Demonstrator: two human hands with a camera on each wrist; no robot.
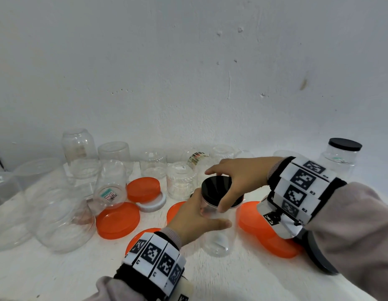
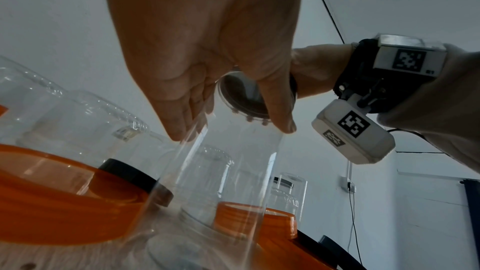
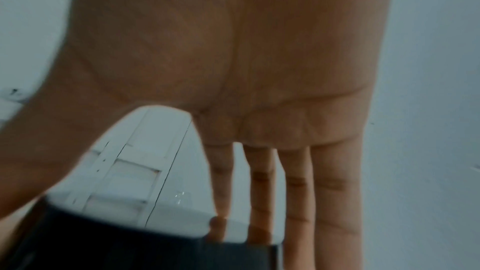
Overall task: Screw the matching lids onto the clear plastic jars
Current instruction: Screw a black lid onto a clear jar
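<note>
while gripped round its upper wall by left hand [image 1: 196, 216], w/ thumb on near side and fingers round far side, clear jar [image 1: 218, 237] stands upright on white surface [image 1: 210, 283] at lower centre of head view. capped w/ black lid [image 1: 217, 187], tilt or seating not clear. right hand [image 1: 238, 179] over lid from right of frame: thumb on near rim, fingers spread across top and far edge, so clamped loosely on lid. right wrist view blurred, fingers [image 3: 330, 184] look nearly straight past lid edge. orange lids [image 1: 118, 220] flat around jar, left and right. more clear jars [image 1: 110, 187] upside down across left and back of frame. finished jar w/ black lid [image 1: 340, 155] upright at far right by wall.
</note>
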